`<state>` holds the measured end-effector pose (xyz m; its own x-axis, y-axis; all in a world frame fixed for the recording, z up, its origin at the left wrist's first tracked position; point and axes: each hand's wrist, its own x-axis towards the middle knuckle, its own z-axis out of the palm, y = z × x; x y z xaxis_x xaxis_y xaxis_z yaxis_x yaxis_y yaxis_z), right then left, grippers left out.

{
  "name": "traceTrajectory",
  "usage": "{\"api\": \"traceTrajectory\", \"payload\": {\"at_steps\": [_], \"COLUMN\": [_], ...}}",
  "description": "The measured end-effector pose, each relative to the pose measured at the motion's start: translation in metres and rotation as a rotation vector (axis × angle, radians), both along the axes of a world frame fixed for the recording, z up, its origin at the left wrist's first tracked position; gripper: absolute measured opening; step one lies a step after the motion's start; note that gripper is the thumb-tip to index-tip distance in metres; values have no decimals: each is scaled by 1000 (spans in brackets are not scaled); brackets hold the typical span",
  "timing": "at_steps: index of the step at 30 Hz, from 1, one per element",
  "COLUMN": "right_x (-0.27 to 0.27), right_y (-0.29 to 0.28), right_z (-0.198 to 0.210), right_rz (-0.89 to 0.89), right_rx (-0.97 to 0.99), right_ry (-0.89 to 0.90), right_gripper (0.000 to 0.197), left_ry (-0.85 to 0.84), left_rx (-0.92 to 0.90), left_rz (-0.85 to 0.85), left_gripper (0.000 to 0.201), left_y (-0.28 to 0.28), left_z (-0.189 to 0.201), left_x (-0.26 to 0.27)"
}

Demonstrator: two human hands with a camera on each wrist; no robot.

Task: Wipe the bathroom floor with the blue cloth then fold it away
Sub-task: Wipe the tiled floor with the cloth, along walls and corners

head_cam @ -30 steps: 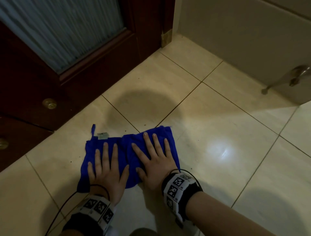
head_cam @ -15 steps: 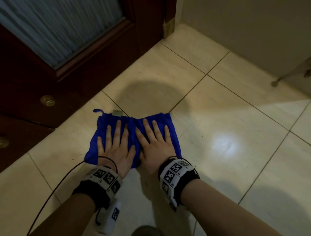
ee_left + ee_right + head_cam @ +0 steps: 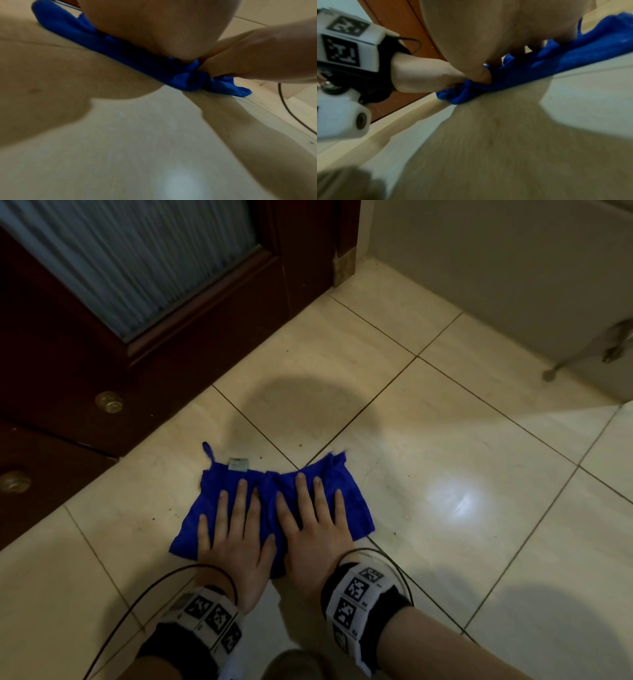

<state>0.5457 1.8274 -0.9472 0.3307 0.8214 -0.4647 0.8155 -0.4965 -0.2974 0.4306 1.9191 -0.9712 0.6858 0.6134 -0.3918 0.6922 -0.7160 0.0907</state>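
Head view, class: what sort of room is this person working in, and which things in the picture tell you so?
Probably a bathroom floor. Clues: glossy cream floor tiles, a dark wooden door with ribbed frosted glass, and a metal tap or fitting against the tiled wall. Both hands press a blue cloth flat.

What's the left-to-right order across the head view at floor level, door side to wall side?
Brass door knob → left hand on the blue cloth → right hand → light glare on the floor tile → metal fixture at the wall.

Both hands, L (image 3: pixel 236 539) & R (image 3: pixel 315 529), flat, palms down, fingers straight, side by side.
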Motion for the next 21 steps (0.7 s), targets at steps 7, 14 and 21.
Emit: {"api": "traceTrajectory", "payload": {"at_steps": [7, 14, 21], "right_x": [-12, 42, 95], "right_y": [-11, 16, 51], "right_z": [-14, -8, -26], "right_rz": [-8, 130, 84], "right_rx": [26, 73, 130], "right_ry": [14, 54, 22], "right_gripper": [77, 63, 57], "left_ry": [26, 62, -17], "left_rx": [47, 61, 122], "left_rz": [-51, -30, 271], "left_gripper": [65, 71, 73], "left_y": [-6, 26, 62], "left_z": [-5, -5, -17], "left_x": [-15, -2, 18]}}
